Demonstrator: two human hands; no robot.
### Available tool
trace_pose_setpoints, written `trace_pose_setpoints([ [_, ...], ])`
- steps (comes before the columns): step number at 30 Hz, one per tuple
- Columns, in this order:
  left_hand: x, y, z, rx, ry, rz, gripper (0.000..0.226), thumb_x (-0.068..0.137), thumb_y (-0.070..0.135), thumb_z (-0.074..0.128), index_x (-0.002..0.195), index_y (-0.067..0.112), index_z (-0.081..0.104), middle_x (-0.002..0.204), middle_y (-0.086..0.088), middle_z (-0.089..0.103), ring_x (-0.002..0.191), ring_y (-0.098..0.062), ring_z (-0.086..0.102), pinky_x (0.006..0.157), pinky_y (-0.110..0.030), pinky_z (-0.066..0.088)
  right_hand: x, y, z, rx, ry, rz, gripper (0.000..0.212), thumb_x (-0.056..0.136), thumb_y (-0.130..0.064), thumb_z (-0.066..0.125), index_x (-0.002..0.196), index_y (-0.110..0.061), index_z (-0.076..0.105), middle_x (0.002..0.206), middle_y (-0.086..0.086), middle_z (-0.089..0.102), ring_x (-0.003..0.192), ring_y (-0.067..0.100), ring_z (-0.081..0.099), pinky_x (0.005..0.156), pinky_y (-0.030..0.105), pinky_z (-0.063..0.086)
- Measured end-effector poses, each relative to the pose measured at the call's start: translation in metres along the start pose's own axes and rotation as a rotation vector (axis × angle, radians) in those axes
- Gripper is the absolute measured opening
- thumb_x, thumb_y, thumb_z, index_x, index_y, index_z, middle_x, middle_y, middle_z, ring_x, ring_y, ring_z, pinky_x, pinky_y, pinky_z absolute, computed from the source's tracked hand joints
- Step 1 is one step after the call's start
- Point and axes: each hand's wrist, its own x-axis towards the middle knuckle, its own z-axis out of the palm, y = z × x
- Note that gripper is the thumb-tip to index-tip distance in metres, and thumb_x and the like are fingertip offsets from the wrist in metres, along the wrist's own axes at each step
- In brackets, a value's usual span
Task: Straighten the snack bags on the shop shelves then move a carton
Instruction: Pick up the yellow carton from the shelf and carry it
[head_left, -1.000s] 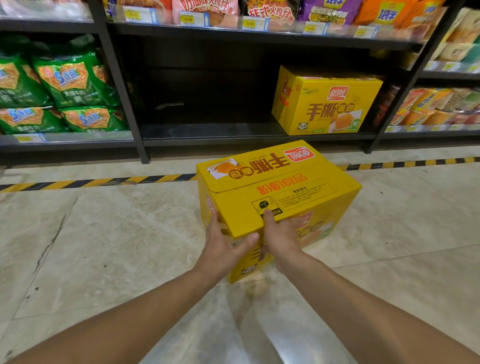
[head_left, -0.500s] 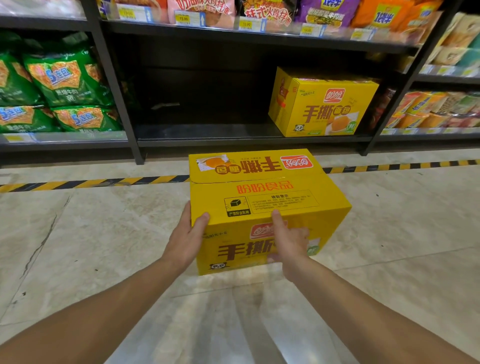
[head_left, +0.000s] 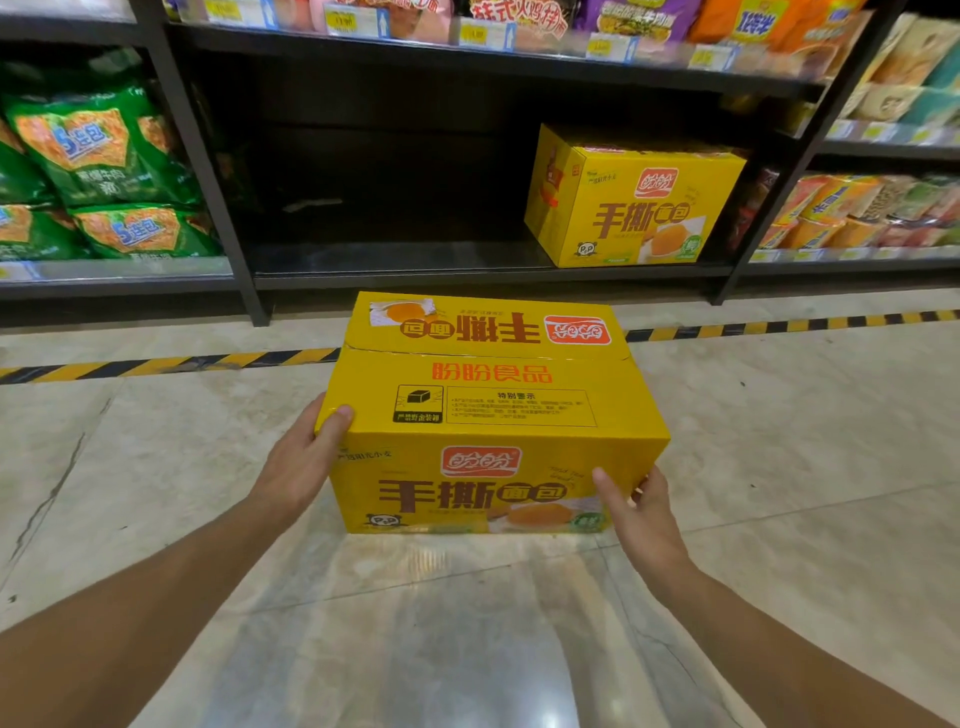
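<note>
A yellow carton with red and brown print is held above the floor in front of the shelves. My left hand grips its near left corner, thumb on the top edge. My right hand holds its lower right corner, thumb on the front face and fingers round the side. A second, matching yellow carton stands on the bottom shelf at the right. Green snack bags fill the left shelf. Colourful snack bags line the shelf above.
The black bottom shelf left of the second carton is dark and open. A black upright divides the shelf bays. Yellow-black hazard tape runs along the marble floor. More packets sit at the right.
The carton has turned square to me and come nearer. My hands have slid apart, the left to the near left corner, the right to the lower right corner.
</note>
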Motion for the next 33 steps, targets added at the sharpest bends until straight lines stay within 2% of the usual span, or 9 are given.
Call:
trace_pose_setpoints([
  [1, -0.002, -0.003, -0.001, -0.022, 0.001, -0.011, 0.014, 0.1, 0.071, 0.042, 0.113, 0.068, 0.047, 0.129, 0.012, 0.061, 0.125, -0.022, 0.057, 0.108, -0.048, 0.043, 0.002, 0.005, -0.002, -0.036, -0.03, -0.008, 0.076, 0.095, -0.042, 0.07, 0.157, -0.023, 0.03, 0.135, -0.01, 0.048, 0.126, 0.016, 0.051, 0.102, 0.034, 0.04],
  [4, -0.006, -0.017, -0.004, -0.072, -0.046, -0.021, 0.068, 0.061, 0.105, 0.048, 0.113, 0.063, 0.052, 0.12, 0.026, 0.061, 0.121, -0.017, 0.059, 0.11, -0.048, 0.044, 0.008, 0.014, -0.006, -0.084, -0.082, 0.01, 0.083, 0.09, -0.032, 0.08, 0.155, -0.02, 0.03, 0.133, -0.008, 0.052, 0.122, 0.017, 0.053, 0.097, 0.034, 0.043],
  [6, -0.005, -0.03, -0.005, -0.039, -0.105, -0.032, 0.081, 0.056, 0.104, 0.056, 0.12, 0.054, 0.056, 0.125, 0.026, 0.062, 0.124, -0.015, 0.059, 0.113, -0.048, 0.044, 0.014, 0.026, -0.008, -0.136, -0.105, 0.03, 0.081, 0.087, -0.032, 0.084, 0.151, -0.019, 0.036, 0.133, -0.007, 0.056, 0.124, 0.019, 0.056, 0.095, 0.035, 0.045],
  [10, -0.006, -0.056, -0.004, 0.104, -0.16, -0.088, 0.064, 0.08, 0.064, 0.072, 0.137, 0.042, 0.055, 0.13, 0.025, 0.064, 0.13, -0.012, 0.057, 0.115, -0.046, 0.043, 0.025, 0.045, -0.004, -0.2, -0.12, 0.051, 0.075, 0.085, -0.028, 0.087, 0.144, -0.018, 0.042, 0.126, -0.01, 0.059, 0.12, 0.019, 0.056, 0.097, 0.038, 0.047],
  [15, 0.001, -0.085, 0.007, 0.172, -0.188, -0.144, 0.056, 0.086, 0.056, 0.074, 0.137, 0.039, 0.06, 0.129, 0.017, 0.071, 0.124, -0.013, 0.065, 0.112, -0.047, 0.049, 0.043, 0.069, 0.0, -0.287, -0.114, 0.083, 0.071, 0.079, -0.043, 0.089, 0.134, -0.028, 0.047, 0.119, -0.011, 0.068, 0.114, 0.022, 0.067, 0.099, 0.053, 0.055],
  [22, 0.001, -0.085, 0.021, 0.11, -0.09, -0.138, 0.035, 0.098, 0.038, 0.071, 0.132, 0.031, 0.068, 0.124, 0.007, 0.073, 0.111, -0.015, 0.068, 0.095, -0.032, 0.048, 0.042, 0.062, 0.001, -0.323, 0.002, 0.017, 0.044, 0.081, -0.046, 0.086, 0.116, -0.026, 0.069, 0.105, -0.009, 0.074, 0.101, 0.015, 0.066, 0.08, 0.033, 0.047],
  [26, -0.004, -0.069, 0.017, 0.081, -0.049, -0.118, 0.027, 0.099, 0.036, 0.07, 0.126, 0.034, 0.068, 0.117, 0.011, 0.071, 0.098, 0.0, 0.064, 0.084, -0.022, 0.045, 0.031, 0.047, -0.002, -0.343, 0.009, -0.037, 0.027, 0.083, -0.048, 0.083, 0.099, -0.027, 0.077, 0.092, -0.017, 0.073, 0.093, 0.01, 0.066, 0.07, 0.02, 0.045],
  [30, -0.007, -0.046, 0.006, 0.127, 0.017, -0.056, 0.011, 0.099, 0.042, 0.069, 0.106, 0.05, 0.066, 0.113, 0.013, 0.071, 0.108, -0.014, 0.065, 0.085, -0.028, 0.045, 0.024, 0.021, -0.01, -0.375, 0.056, -0.122, 0.025, 0.085, -0.05, 0.081, 0.087, -0.025, 0.077, 0.077, -0.006, 0.075, 0.077, 0.012, 0.069, 0.064, 0.029, 0.048],
  [33, -0.008, -0.028, -0.003, 0.075, 0.056, 0.0, 0.018, 0.1, 0.033, 0.071, 0.11, 0.047, 0.066, 0.117, 0.008, 0.073, 0.111, -0.017, 0.067, 0.088, -0.029, 0.049, 0.019, -0.001, -0.016, -0.409, 0.138, -0.222, 0.032, 0.09, -0.055, 0.074, 0.084, -0.023, 0.073, 0.068, -0.005, 0.069, 0.069, 0.018, 0.066, 0.056, 0.031, 0.039],
])
